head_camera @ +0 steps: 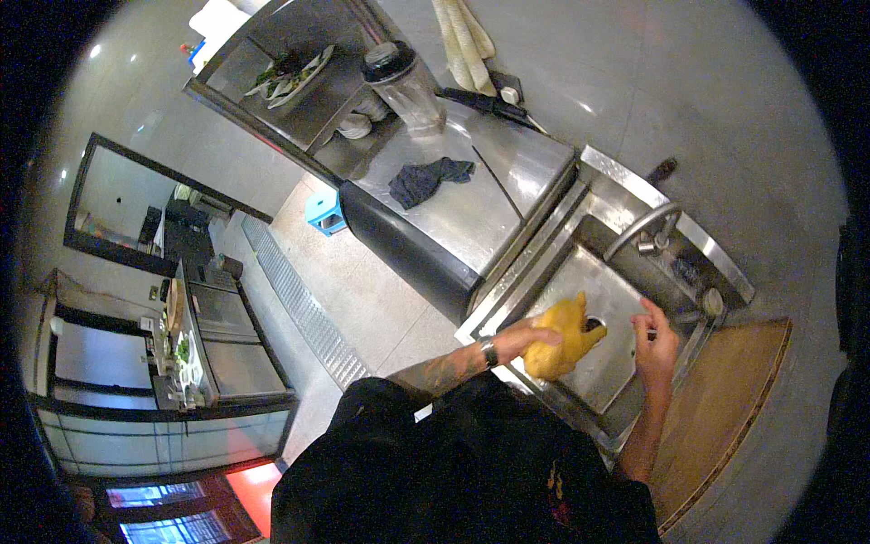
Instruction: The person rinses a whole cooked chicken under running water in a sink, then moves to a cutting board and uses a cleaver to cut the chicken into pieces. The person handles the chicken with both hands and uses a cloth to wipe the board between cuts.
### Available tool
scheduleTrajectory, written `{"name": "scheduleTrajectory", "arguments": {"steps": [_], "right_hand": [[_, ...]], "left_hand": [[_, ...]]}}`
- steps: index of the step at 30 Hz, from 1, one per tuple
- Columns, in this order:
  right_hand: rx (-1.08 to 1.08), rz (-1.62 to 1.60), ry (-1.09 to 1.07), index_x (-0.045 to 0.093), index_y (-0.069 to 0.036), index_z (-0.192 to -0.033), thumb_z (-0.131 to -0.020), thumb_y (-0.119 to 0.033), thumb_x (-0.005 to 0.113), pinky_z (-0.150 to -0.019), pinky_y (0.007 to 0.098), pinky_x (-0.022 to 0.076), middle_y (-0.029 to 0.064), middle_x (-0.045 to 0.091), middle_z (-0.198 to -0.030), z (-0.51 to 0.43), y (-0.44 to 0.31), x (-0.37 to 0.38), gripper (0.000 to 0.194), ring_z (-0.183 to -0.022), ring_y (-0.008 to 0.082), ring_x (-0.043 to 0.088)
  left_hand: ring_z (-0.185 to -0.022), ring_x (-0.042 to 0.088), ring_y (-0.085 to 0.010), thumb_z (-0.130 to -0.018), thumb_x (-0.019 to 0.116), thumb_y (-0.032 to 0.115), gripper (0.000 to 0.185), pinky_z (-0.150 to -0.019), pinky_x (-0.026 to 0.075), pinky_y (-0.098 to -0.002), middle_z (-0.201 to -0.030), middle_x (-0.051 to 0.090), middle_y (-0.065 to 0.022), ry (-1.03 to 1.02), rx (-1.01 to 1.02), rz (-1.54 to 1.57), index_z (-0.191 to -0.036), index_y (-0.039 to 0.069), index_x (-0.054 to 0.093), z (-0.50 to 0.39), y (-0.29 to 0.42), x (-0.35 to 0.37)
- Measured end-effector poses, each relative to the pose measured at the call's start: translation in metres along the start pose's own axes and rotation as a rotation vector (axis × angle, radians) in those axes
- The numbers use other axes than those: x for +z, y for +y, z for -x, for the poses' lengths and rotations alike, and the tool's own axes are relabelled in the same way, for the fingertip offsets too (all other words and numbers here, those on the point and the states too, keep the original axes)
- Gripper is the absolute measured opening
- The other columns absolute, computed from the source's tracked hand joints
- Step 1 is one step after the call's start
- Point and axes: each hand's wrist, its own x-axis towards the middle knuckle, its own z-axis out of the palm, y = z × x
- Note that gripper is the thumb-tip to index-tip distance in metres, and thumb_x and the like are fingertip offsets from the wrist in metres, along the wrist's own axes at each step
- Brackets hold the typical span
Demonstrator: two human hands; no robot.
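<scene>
A yellow whole plucked chicken is gripped in my left hand above the near left part of a stainless steel sink. My right hand is raised over the right part of the basin, apart from the chicken, its fingers partly bent. Whether something small and light lies between those fingers, I cannot tell. Beyond both hands a curved metal faucet reaches over the basin. The dark drain hole shows partly behind the chicken.
A wooden board lies right of the sink. Left of it, a steel counter holds a dark cloth and a blender jug. Plates of greens rest on the shelf beyond. A blue plastic stool stands on the floor.
</scene>
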Motion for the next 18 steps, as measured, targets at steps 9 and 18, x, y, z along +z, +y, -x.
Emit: {"name": "scheduleTrajectory", "arguments": {"steps": [9,18], "right_hand": [[-0.268,-0.078,-0.358,0.061,-0.003,-0.124,-0.094,-0.022,0.063,-0.081,0.0353,0.0556,0.0187,0.071,-0.103,-0.070,-0.110,0.166,0.035,-0.094,0.0265,0.071],[-0.201,0.976,-0.037,0.058,-0.001,-0.122,-0.090,-0.017,0.057,-0.098,0.0492,0.0466,0.0217,0.060,-0.120,-0.262,-0.087,0.356,0.036,-0.115,0.0385,0.057]], "left_hand": [[-0.120,0.059,-0.0291,-0.083,0.071,0.026,0.071,-0.105,0.046,-0.0422,-0.134,0.057,-0.0160,0.200,0.387,0.202,-0.141,0.000,0.041,0.148,-0.002,-0.111],[-0.118,0.059,-0.0255,-0.077,0.075,0.022,0.073,-0.102,0.047,-0.0400,-0.129,0.060,-0.0116,0.611,0.699,0.427,-0.139,0.000,0.043,0.316,-0.058,-0.268]]}}
